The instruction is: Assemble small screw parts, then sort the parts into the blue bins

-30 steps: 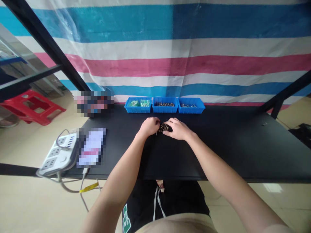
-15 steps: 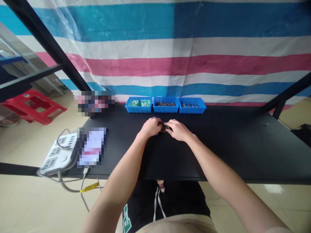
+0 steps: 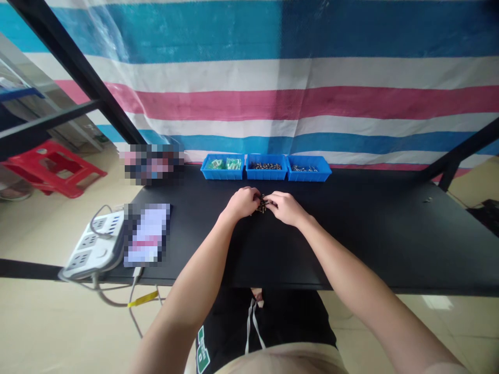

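Observation:
A small heap of brass-and-dark metal pieces, too small to tell their exact kind, lies on the black table. My left hand curls at its left side, fingers closed in among the pieces. From the right, my right hand reaches in with thumb and fingers pinched at the heap's edge. The fingertips of both hands are partly hidden. Just behind stand three blue bins: the left bin has green-and-white packets, the middle bin similar metal pieces, the right bin silvery metal parts.
On the table's left lie a white power strip with cables and a blurred-out flat item. A small metal piece rests far right. A striped sheet hangs behind; a red stool stands at left.
The hands stay at the heap, with slight finger movement. The right fingers are drawn a little closer together, and the whole view has shifted very slightly.

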Tool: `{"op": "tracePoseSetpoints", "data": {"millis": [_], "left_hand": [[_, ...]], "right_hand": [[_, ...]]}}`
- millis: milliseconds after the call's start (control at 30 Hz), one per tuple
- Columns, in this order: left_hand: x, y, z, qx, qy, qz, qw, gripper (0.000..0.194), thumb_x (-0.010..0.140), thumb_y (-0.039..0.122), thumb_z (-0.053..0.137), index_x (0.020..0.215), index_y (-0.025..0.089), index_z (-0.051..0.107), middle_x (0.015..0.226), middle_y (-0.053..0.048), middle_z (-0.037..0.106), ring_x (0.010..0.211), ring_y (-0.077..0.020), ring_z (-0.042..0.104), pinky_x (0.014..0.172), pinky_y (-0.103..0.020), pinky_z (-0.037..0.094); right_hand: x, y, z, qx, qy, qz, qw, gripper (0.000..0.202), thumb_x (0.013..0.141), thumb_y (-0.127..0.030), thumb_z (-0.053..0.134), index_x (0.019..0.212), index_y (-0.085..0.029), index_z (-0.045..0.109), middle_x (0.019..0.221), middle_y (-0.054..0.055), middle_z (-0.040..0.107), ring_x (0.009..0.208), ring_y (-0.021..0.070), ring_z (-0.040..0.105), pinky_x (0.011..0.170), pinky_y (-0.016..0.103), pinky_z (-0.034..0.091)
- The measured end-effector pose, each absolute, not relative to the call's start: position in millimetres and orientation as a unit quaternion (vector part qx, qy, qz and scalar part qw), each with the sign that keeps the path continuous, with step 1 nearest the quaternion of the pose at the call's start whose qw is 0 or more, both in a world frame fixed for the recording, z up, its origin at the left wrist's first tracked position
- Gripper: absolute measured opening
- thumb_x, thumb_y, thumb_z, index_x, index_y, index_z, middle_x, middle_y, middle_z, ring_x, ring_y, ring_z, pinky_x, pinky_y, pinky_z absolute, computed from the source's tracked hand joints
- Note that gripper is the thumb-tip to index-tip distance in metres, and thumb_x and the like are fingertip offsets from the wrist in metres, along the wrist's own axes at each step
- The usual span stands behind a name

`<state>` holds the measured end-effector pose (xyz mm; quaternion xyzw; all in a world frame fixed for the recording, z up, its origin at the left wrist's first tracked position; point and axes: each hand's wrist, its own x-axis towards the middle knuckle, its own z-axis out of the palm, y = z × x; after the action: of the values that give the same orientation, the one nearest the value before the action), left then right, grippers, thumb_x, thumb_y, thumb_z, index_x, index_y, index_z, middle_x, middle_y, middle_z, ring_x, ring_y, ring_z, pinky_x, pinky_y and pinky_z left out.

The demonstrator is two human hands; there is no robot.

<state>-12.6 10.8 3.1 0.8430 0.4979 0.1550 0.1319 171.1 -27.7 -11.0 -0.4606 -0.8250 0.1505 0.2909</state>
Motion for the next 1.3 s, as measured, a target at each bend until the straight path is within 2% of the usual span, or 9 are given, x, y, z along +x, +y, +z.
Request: {"op": "tracePoseSetpoints", "data": {"millis": [167, 267, 500, 567, 700, 900, 1100, 1300], "left_hand": [[-13.8, 11.8, 2.9, 0.844, 0.491, 0.168, 0.136, 0.029, 0.081, 0.018, 0.05, 0.1, 0.018, 0.072, 0.098, -0.009, 0.07, 0.091, -0.0229, 0.066, 0.084, -0.032, 0.052], [-13.7, 11.4, 4.1, 0.842, 0.473, 0.216, 0.144, 0.028, 0.079, 0.017, 0.053, 0.101, 0.017, 0.071, 0.093, -0.007, 0.069, 0.085, -0.0205, 0.065, 0.081, -0.031, 0.052], [-9.6, 4.2, 8.2, 0.853, 0.364, 0.328, 0.182, 0.032, 0.082, 0.021, 0.06, 0.114, 0.016, 0.065, 0.093, -0.005, 0.066, 0.079, -0.0146, 0.061, 0.074, -0.025, 0.05], [-7.6, 1.6, 8.5, 0.854, 0.35, 0.332, 0.192, 0.03, 0.084, 0.024, 0.06, 0.113, 0.017, 0.065, 0.093, -0.005, 0.066, 0.079, -0.0141, 0.061, 0.074, -0.025, 0.05], [-4.3, -1.3, 7.6, 0.859, 0.327, 0.33, 0.214, 0.018, 0.087, 0.027, 0.061, 0.1, 0.017, 0.07, 0.088, -0.005, 0.065, 0.077, -0.0132, 0.061, 0.074, -0.024, 0.049], [-3.8, -0.6, 7.8, 0.844, 0.328, 0.352, 0.238, 0.015, 0.085, 0.03, 0.066, 0.092, 0.018, 0.072, 0.084, -0.003, 0.065, 0.073, -0.0121, 0.061, 0.072, -0.023, 0.049], [-5.5, 1.4, 10.5, 0.819, 0.382, 0.361, 0.231, 0.016, 0.081, 0.034, 0.072, 0.084, 0.018, 0.071, 0.081, -0.002, 0.066, 0.072, -0.0126, 0.06, 0.069, -0.023, 0.049], [-5.3, 0.9, 12.0, 0.813, 0.382, 0.373, 0.233, 0.012, 0.078, 0.029, 0.075, 0.082, 0.018, 0.071, 0.078, -0.001, 0.066, 0.07, -0.0121, 0.059, 0.069, -0.023, 0.048]], "right_hand": [[171.1, -26.4, -11.6, -0.46, -0.806, 0.142, 0.343, 0.021, 0.087, -0.014, 0.058, 0.102, -0.018, 0.072, 0.099, 0.009, 0.072, 0.086, 0.0193, 0.068, 0.081, 0.031, 0.053], [170.6, -26.2, -11.9, -0.475, -0.769, 0.171, 0.393, 0.017, 0.087, -0.021, 0.06, 0.099, -0.02, 0.071, 0.094, 0.007, 0.075, 0.085, 0.0201, 0.071, 0.08, 0.031, 0.054], [166.1, -30.3, -6.7, -0.516, -0.681, 0.197, 0.48, 0.023, 0.088, -0.037, 0.058, 0.099, -0.02, 0.068, 0.065, 0.002, 0.072, 0.055, 0.0172, 0.067, 0.061, 0.027, 0.052], [164.7, -31.3, -6.0, -0.517, -0.677, 0.194, 0.487, 0.024, 0.089, -0.039, 0.057, 0.099, -0.02, 0.067, 0.061, 0.001, 0.07, 0.054, 0.0171, 0.066, 0.06, 0.027, 0.052], [163.1, -32.1, -7.6, -0.513, -0.673, 0.205, 0.492, 0.03, 0.089, -0.045, 0.057, 0.103, -0.02, 0.065, 0.063, 0.002, 0.071, 0.055, 0.0182, 0.068, 0.061, 0.028, 0.053], [162.5, -33.8, -5.2, -0.514, -0.673, 0.207, 0.49, 0.032, 0.088, -0.047, 0.057, 0.102, -0.019, 0.065, 0.059, 0.002, 0.07, 0.053, 0.0184, 0.067, 0.061, 0.027, 0.052], [163.4, -33.2, -2.9, -0.506, -0.668, 0.223, 0.498, 0.026, 0.087, -0.042, 0.056, 0.089, -0.019, 0.067, 0.073, 0.005, 0.073, 0.062, 0.0183, 0.069, 0.06, 0.027, 0.051], [164.8, -31.9, -2.6, -0.507, -0.668, 0.241, 0.489, 0.026, 0.087, -0.042, 0.054, 0.08, -0.019, 0.065, 0.067, 0.004, 0.07, 0.062, 0.0173, 0.067, 0.056, 0.025, 0.048]]}}
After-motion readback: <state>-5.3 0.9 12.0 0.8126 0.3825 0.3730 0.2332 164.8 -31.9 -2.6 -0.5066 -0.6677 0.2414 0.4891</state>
